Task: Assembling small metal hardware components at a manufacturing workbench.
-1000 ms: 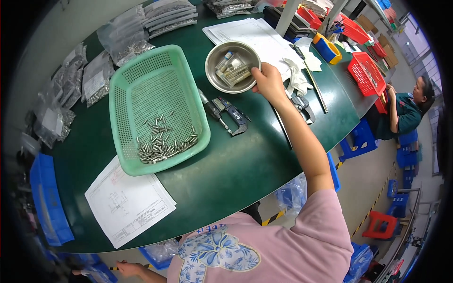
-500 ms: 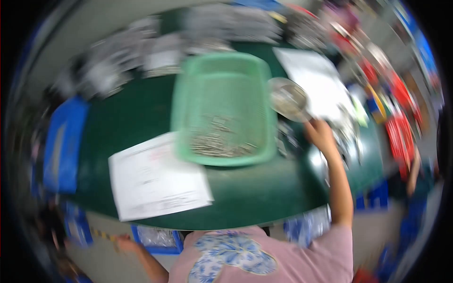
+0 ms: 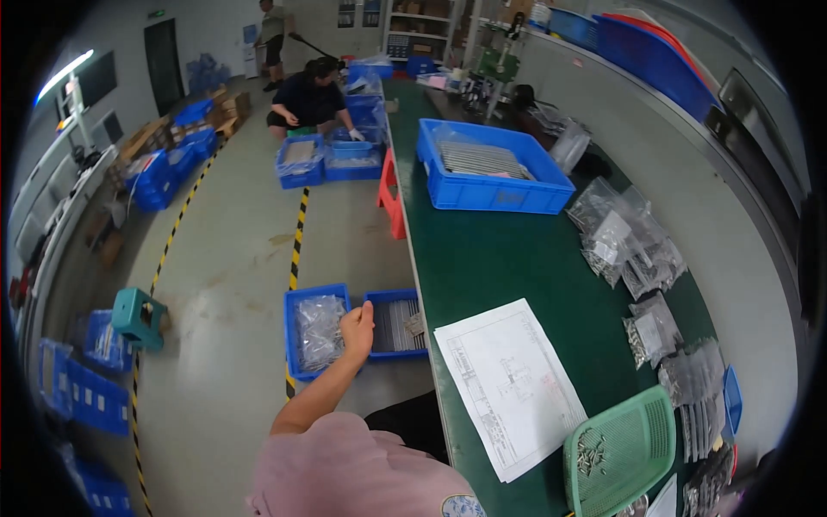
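Note:
My left hand (image 3: 357,329) is raised beside the green table's near edge, its fingers curled in and the thumb up. No object shows in it. In view it lies over the edges of two blue crates on the floor: one crate (image 3: 291,349) holds clear plastic bags, the other (image 3: 396,353) long thin metal pieces. My right hand is out of view. On the table (image 3: 482,258) a stack of printed drawing sheets (image 3: 508,388) lies beside a green plastic basket (image 3: 659,431) with small metal pins (image 3: 591,452) in it.
A large blue crate (image 3: 500,200) of metal rods stands farther along the table. Bags of metal parts (image 3: 650,332) line the wall side. A red stool (image 3: 390,194) stands by the table, a teal stool (image 3: 138,317) on the floor. A person (image 3: 314,103) crouches among crates.
The view has swung left, toward the aisle. My right hand, which held a round scoop by its handle, has left the view. My left hand now appears beside the table.

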The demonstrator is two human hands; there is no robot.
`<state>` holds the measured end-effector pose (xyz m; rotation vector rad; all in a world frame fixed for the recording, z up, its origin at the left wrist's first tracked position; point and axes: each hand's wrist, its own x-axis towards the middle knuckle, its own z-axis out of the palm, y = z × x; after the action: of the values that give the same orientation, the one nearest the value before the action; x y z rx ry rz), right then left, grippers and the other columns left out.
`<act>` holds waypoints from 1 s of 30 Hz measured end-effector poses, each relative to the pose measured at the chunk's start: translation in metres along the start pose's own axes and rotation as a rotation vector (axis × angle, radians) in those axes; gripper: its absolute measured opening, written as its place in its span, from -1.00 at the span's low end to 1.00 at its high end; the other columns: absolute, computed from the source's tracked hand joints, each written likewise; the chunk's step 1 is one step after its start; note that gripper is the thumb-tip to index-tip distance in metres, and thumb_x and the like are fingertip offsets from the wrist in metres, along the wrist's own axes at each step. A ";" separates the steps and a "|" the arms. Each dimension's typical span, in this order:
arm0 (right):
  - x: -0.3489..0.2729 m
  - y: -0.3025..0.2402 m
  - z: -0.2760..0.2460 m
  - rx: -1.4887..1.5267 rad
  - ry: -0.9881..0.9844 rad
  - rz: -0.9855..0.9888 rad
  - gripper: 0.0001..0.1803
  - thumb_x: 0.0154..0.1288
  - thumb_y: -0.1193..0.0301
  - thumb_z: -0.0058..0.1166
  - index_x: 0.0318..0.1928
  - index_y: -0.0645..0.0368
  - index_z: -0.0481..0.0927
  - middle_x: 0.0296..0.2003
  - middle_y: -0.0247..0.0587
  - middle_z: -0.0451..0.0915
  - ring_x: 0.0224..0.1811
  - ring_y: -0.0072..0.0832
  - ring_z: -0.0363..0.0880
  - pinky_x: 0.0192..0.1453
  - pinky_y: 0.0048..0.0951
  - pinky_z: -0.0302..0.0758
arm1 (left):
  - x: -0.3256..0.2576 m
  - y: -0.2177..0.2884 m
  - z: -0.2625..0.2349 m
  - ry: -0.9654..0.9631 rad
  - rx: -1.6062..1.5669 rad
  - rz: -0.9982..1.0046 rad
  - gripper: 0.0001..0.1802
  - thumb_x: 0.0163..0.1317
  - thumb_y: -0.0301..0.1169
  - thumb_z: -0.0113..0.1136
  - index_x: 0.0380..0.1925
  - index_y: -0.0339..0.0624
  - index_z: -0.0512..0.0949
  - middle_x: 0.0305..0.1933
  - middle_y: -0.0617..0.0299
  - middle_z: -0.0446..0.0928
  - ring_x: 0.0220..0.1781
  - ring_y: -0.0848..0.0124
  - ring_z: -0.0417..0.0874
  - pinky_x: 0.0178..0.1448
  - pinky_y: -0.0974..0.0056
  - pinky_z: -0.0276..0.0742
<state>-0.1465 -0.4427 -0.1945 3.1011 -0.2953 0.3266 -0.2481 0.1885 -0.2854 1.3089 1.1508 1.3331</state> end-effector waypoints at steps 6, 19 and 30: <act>0.000 -0.023 -0.034 -0.080 0.089 0.079 -0.71 -0.04 0.24 0.07 -0.39 0.18 0.63 -0.50 -0.02 0.60 -0.50 -0.06 0.57 -0.37 -0.12 0.48 | 0.001 -0.007 -0.013 0.131 0.245 0.094 -0.59 0.09 -0.44 0.17 -0.76 -0.17 0.15 -0.71 0.36 0.13 -0.60 0.50 0.12 -0.53 0.28 0.09; 0.049 -0.054 -0.036 0.396 0.303 0.241 -0.76 0.14 0.29 0.06 -0.37 0.23 0.58 -0.42 -0.04 0.59 -0.32 -0.13 0.57 -0.23 -0.28 0.45 | 0.042 0.013 0.035 -0.117 0.102 0.116 -0.62 0.10 -0.31 -0.08 -0.12 -0.31 0.41 -0.12 0.09 0.43 -0.13 0.29 0.42 -0.08 0.21 0.34; 0.101 -0.031 -0.053 0.346 -0.021 -0.105 -0.81 -0.09 0.47 0.06 -0.36 0.11 0.59 -0.44 -0.25 0.56 -0.32 -0.33 0.53 -0.22 -0.33 0.45 | 0.107 -0.054 0.057 -0.360 0.152 0.150 -0.64 0.08 -0.33 0.03 -0.27 -0.46 0.50 -0.20 -0.03 0.51 -0.25 0.24 0.48 -0.11 0.24 0.40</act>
<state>-0.0542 -0.4292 -0.1212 3.4440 -0.0818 0.3797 -0.1932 0.3037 -0.3229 1.6944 0.9309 1.0698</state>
